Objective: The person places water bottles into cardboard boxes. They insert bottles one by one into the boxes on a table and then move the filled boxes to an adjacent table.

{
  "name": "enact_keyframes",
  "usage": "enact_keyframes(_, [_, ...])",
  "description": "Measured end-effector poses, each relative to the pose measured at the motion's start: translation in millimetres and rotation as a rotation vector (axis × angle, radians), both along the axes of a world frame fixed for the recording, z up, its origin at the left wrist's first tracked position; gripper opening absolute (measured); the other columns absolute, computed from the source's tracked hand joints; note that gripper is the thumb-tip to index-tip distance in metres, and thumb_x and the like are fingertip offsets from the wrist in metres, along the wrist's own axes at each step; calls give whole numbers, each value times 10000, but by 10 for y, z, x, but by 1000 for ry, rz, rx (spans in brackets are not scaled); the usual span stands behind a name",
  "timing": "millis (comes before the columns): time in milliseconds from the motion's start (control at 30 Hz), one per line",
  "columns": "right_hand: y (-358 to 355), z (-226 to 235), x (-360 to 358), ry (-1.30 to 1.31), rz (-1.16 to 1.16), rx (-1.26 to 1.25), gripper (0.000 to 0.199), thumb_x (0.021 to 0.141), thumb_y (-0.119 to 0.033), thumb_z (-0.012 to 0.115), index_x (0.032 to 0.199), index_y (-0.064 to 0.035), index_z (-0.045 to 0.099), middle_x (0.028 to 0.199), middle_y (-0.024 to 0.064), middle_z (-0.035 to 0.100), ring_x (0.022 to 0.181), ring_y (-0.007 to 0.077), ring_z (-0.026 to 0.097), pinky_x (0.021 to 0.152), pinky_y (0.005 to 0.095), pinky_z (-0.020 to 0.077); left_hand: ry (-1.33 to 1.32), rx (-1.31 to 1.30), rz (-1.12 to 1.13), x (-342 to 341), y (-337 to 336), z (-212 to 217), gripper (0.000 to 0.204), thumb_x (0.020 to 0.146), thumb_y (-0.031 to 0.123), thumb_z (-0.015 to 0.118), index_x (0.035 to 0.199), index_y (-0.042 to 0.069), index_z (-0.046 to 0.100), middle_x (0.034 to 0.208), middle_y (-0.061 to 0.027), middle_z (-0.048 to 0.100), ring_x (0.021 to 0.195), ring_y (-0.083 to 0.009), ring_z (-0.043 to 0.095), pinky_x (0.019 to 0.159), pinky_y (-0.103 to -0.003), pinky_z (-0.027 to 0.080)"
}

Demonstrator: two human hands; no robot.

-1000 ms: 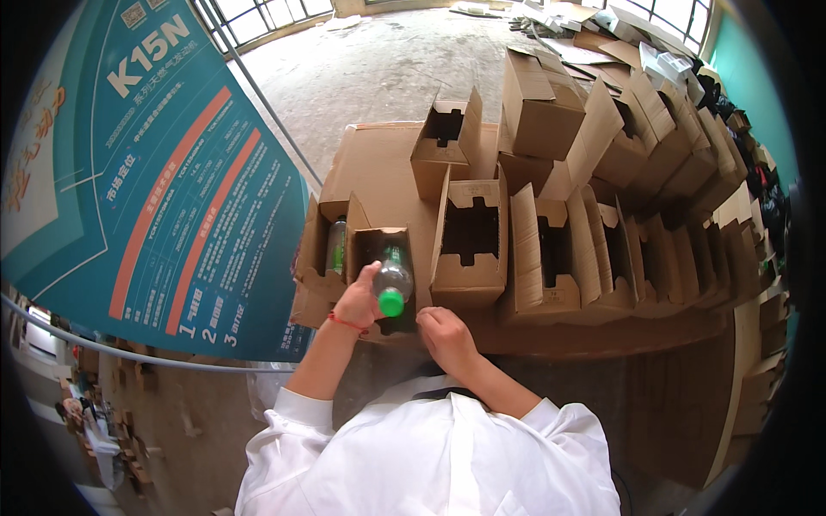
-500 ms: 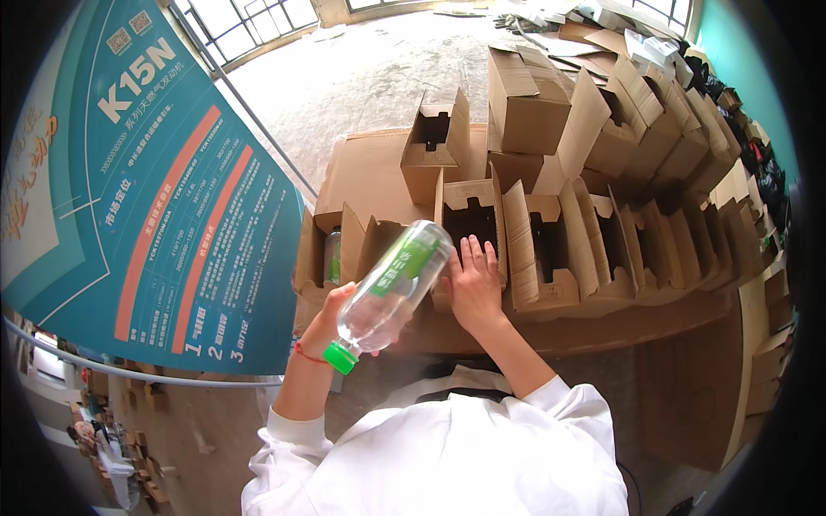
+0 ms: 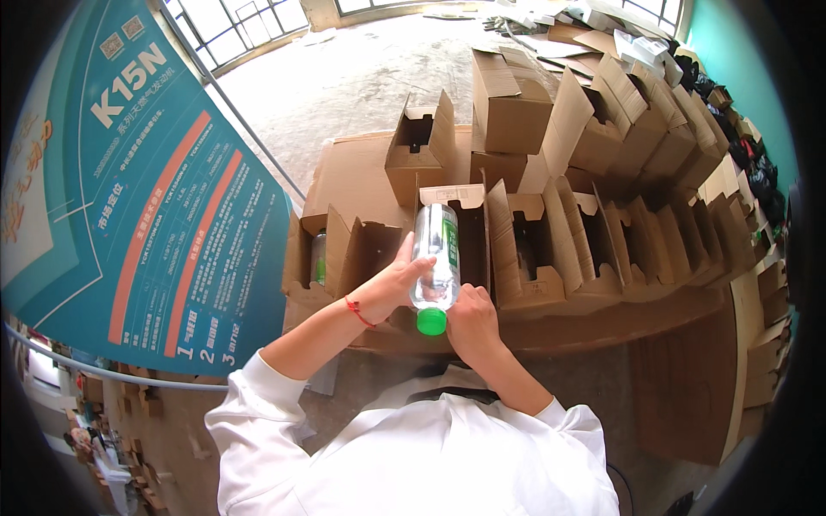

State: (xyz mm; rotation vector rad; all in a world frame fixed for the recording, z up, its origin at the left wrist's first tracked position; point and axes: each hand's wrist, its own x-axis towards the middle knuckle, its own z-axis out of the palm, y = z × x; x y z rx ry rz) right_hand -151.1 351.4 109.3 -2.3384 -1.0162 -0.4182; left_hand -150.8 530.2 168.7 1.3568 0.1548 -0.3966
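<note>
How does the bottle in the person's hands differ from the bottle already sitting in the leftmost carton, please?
The held bottle is out in the open, gripped by the left hand with the right hand by its green cap, while the boxed bottle sits inside the leftmost carton, untouched. The held bottle shows its whole length, cap toward the person; the boxed bottle shows only a narrow strip. Both look clear with green on them.
</note>
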Motion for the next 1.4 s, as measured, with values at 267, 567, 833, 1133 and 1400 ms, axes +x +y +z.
enact_keyframes(267, [-24,59,-212,-105,150,88,127,703,-80,604,827,-95,580,726,45,518,717,214,546,625,333,448,213,444,-219,175,-6,300,915,885,473,549,1529,150,-16,1405,-175,395,1244,-264,462,848,-462,530])
enact_keyframes(567, [-72,-221,-207,-98,301,96,173,731,-50,640,903,-74,629,720,72,576,645,227,600,588,337,499,26,1278,-575,449,-539,-137,883,925,434,444,1490,-2,-76,1074,-311,617,1000,-418,610,900,-427,474])
enact_keyframes(833, [-269,-147,-99,-58,223,257,260,752,-7,655,1011,-4,632,981,122,648,891,268,650,743,344,542,139,1481,-493,671,-621,-993,905,861,467,582,1521,93,88,1292,-273,500,1136,-397,571,921,-455,484])
enact_keyframes(1133, [-304,-138,-84,-99,177,243,326,784,-10,610,1111,-2,616,1083,133,616,1043,275,602,866,365,518,285,1246,-419,765,-676,-954,948,818,482,653,1510,76,149,1287,-209,564,1198,-336,547,971,-438,450])
enact_keyframes(1400, [-321,-197,-83,-297,84,148,319,761,-104,683,1075,-86,628,1108,87,608,1145,243,544,1066,455,311,156,1359,-620,813,-651,-1087,246,842,193,574,982,80,742,1073,-161,688,1001,-312,669,820,-416,541])
